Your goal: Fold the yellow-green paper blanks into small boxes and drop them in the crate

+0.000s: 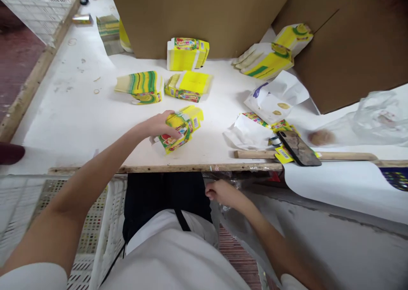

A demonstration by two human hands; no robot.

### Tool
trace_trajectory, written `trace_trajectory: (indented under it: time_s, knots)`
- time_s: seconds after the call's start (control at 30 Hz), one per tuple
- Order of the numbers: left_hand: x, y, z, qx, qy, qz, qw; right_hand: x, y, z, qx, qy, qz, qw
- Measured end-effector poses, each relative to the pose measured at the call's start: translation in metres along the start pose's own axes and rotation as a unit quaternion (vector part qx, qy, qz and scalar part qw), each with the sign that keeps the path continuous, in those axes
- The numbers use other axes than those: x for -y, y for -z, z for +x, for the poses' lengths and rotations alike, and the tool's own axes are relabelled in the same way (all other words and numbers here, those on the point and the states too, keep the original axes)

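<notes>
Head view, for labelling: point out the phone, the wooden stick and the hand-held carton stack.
phone [298, 148], head view, middle of its back.
wooden stick [347, 156], head view, bare right part.
carton stack [190, 115], head view, yellow top.

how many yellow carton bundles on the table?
8. One bundle under the left hand; two side by side behind it; one at the cardboard wall; two leaning far right; two far left, one half hidden by the wall. Loose cartons by the phone may hide more.
</notes>
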State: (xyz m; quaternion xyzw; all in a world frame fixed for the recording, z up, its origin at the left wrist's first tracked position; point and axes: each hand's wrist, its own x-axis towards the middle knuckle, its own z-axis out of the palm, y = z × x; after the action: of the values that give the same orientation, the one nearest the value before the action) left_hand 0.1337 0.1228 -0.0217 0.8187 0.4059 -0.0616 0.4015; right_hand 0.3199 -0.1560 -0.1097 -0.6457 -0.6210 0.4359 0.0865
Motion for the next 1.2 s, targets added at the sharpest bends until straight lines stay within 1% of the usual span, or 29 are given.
trace_trajectory:
  time_s: [0.03, 0.07, 0.13, 0.2, 0.27, 0.33, 0.37, 0.4, 0.5, 0.63, 0.73, 0.83, 0.9, 0.93, 1.03, 1.1, 1.2]
  knots:
    - [0.004, 0.004, -0.001, 0.035, -0.001, -0.084, 0.996, 0.014, 0.006, -0.001, 0.003, 0.008, 0.005, 1.0]
    - [0.007, 0.006, -0.004, 0.058, -0.007, -0.152, 0.987, 0.027, 0.014, -0.002, -0.008, 0.013, 0.006, 1.0]
    - [0.012, 0.007, -0.011, 0.071, -0.014, -0.235, 0.969, 0.049, 0.034, -0.003, -0.085, 0.027, -0.021, 0.996]
    - [0.013, 0.004, -0.021, 0.067, -0.002, -0.284, 0.957, 0.065, 0.054, -0.001, -0.174, 0.08, -0.016, 0.981]
    - [0.011, 0.001, -0.029, 0.074, 0.023, -0.329, 0.941, 0.078, 0.07, 0.007, -0.282, 0.159, -0.009, 0.946]
    - [0.008, -0.001, -0.035, 0.087, 0.043, -0.367, 0.925, 0.089, 0.079, 0.022, -0.376, 0.235, -0.036, 0.895]
    - [0.007, -0.001, -0.037, 0.092, 0.05, -0.38, 0.919, 0.093, 0.081, 0.031, -0.405, 0.264, -0.066, 0.873]
    - [0.007, -0.002, -0.038, 0.095, 0.055, -0.39, 0.914, 0.096, 0.083, 0.041, -0.417, 0.285, -0.103, 0.857]
    - [0.008, -0.002, -0.039, 0.093, 0.07, -0.402, 0.908, 0.101, 0.086, 0.066, -0.398, 0.308, -0.236, 0.831]
    - [0.015, -0.005, -0.037, 0.086, 0.096, -0.402, 0.907, 0.105, 0.088, 0.081, -0.323, 0.293, -0.387, 0.812]
    - [0.021, -0.009, -0.033, 0.087, 0.103, -0.401, 0.906, 0.113, 0.09, 0.083, -0.259, 0.272, -0.449, 0.811]
    - [0.026, -0.012, -0.029, 0.091, 0.094, -0.407, 0.904, 0.119, 0.091, 0.088, -0.239, 0.265, -0.467, 0.81]
    - [0.028, -0.012, -0.026, 0.098, 0.085, -0.415, 0.901, 0.12, 0.094, 0.094, -0.239, 0.265, -0.452, 0.817]
    - [0.029, -0.011, -0.025, 0.104, 0.081, -0.418, 0.899, 0.119, 0.096, 0.097, -0.239, 0.265, -0.432, 0.828]
    - [0.032, -0.008, -0.023, 0.127, 0.066, -0.422, 0.895, 0.114, 0.105, 0.104, -0.225, 0.279, -0.303, 0.883]
    - [0.033, -0.006, -0.023, 0.146, 0.057, -0.418, 0.895, 0.112, 0.113, 0.104, -0.195, 0.303, -0.193, 0.913]
    - [0.034, -0.004, -0.023, 0.16, 0.067, -0.4, 0.9, 0.112, 0.121, 0.099, -0.116, 0.335, -0.079, 0.932]
